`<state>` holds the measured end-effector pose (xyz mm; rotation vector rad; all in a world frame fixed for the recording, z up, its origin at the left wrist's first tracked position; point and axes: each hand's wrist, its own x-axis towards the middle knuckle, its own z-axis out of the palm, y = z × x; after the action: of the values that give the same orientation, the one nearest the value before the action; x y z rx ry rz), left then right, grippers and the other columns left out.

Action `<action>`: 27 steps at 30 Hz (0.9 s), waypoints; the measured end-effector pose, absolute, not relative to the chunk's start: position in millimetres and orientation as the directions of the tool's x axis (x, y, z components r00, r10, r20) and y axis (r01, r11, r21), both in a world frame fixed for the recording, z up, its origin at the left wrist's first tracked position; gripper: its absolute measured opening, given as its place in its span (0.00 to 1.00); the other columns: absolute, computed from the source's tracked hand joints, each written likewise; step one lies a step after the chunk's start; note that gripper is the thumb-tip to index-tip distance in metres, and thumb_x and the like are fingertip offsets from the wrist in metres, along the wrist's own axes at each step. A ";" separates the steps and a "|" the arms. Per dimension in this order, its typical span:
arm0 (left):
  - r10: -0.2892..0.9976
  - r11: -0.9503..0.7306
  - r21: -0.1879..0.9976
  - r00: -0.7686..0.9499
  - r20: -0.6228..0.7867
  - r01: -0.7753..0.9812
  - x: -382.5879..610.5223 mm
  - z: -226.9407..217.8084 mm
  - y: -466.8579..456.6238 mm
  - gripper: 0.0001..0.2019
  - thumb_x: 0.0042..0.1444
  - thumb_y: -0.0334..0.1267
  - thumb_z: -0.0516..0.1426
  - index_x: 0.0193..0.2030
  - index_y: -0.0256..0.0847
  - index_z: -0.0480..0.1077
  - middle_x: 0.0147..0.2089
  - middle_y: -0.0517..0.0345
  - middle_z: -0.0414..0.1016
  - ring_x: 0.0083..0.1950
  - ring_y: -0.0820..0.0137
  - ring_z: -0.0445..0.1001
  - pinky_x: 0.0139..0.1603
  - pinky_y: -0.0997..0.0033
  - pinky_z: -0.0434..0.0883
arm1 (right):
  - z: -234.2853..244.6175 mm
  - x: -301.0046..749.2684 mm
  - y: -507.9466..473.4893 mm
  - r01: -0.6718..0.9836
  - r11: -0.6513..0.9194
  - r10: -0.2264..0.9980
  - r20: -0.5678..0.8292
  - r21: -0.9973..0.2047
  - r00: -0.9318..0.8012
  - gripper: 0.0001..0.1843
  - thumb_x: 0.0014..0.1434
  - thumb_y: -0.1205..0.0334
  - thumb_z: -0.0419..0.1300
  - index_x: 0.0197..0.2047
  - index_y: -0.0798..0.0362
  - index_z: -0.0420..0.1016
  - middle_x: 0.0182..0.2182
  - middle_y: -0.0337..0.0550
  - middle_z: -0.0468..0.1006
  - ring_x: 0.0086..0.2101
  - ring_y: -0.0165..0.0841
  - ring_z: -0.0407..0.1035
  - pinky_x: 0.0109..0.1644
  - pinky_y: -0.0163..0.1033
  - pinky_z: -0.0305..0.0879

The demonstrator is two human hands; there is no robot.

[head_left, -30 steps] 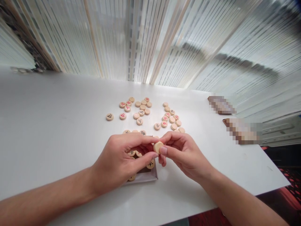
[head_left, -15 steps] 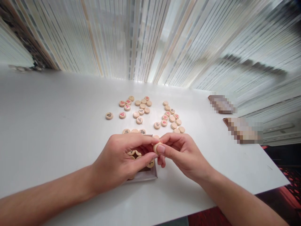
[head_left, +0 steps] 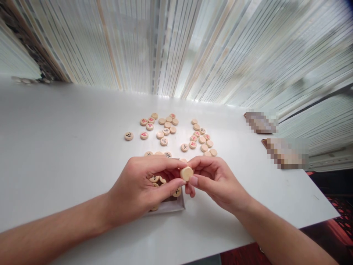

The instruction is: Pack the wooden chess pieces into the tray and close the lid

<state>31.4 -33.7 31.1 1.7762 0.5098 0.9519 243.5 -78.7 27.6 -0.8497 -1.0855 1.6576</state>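
Observation:
A round wooden chess piece (head_left: 186, 173) is pinched between the fingertips of both hands, its blank face turned toward me. My left hand (head_left: 143, 187) grips it from the left with thumb and forefinger. My right hand (head_left: 215, 182) grips it from the right, fingers curled. Both hands hover just above a small grey box (head_left: 172, 205) that holds several pieces with black characters. The box is mostly hidden under my left hand.
Several loose wooden pieces (head_left: 165, 129) with red or black characters lie scattered on the white table (head_left: 68, 147) beyond the hands, with a second cluster of pieces (head_left: 201, 138) to the right. Two blurred flat objects (head_left: 286, 152) lie at the right edge. Striped blinds hang behind.
The held piece has been turned between the fingertips, so its flat blank face shows more fully. Both hands stay in the same place above the box.

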 end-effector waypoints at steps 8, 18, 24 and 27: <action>0.715 -0.488 0.872 0.556 0.423 -0.036 30.5 30.9 -32.5 0.15 0.62 0.25 0.66 0.53 0.42 0.82 0.40 0.58 0.87 0.37 0.73 0.84 0.38 0.79 0.80 | 29.8 243.5 -79.4 -0.316 -0.147 0.953 -0.048 -0.937 -0.300 0.07 0.65 0.60 0.72 0.45 0.53 0.88 0.27 0.40 0.84 0.28 0.26 0.78 0.37 0.30 0.78; 0.738 -0.489 0.872 0.521 0.428 -0.024 32.4 33.3 -31.3 0.11 0.62 0.26 0.66 0.49 0.41 0.82 0.41 0.59 0.86 0.39 0.75 0.83 0.38 0.81 0.79 | 31.2 240.2 -82.9 -0.241 0.006 0.983 0.050 -0.971 -0.179 0.09 0.64 0.65 0.72 0.47 0.47 0.90 0.28 0.41 0.86 0.28 0.27 0.80 0.35 0.31 0.80; 0.663 -0.627 0.777 0.482 0.573 -0.061 31.8 30.8 -28.1 0.07 0.61 0.24 0.66 0.43 0.37 0.82 0.38 0.53 0.86 0.37 0.70 0.84 0.39 0.75 0.81 | 29.7 242.7 -81.2 -0.175 0.013 0.985 0.043 -0.984 -0.166 0.09 0.63 0.60 0.74 0.47 0.49 0.90 0.28 0.44 0.86 0.28 0.30 0.79 0.36 0.36 0.81; 0.599 -0.691 0.718 0.491 0.633 -0.081 31.2 27.2 -26.5 0.06 0.62 0.25 0.65 0.43 0.38 0.82 0.40 0.51 0.86 0.39 0.69 0.84 0.41 0.72 0.82 | 29.5 244.0 -79.9 -0.147 -0.011 0.986 0.014 -0.989 -0.166 0.11 0.59 0.61 0.77 0.46 0.49 0.90 0.29 0.43 0.86 0.27 0.30 0.78 0.35 0.36 0.80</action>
<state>31.2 -26.5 27.2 2.0302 0.4254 1.2318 244.0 -79.9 29.5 -1.0140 -1.2186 1.3958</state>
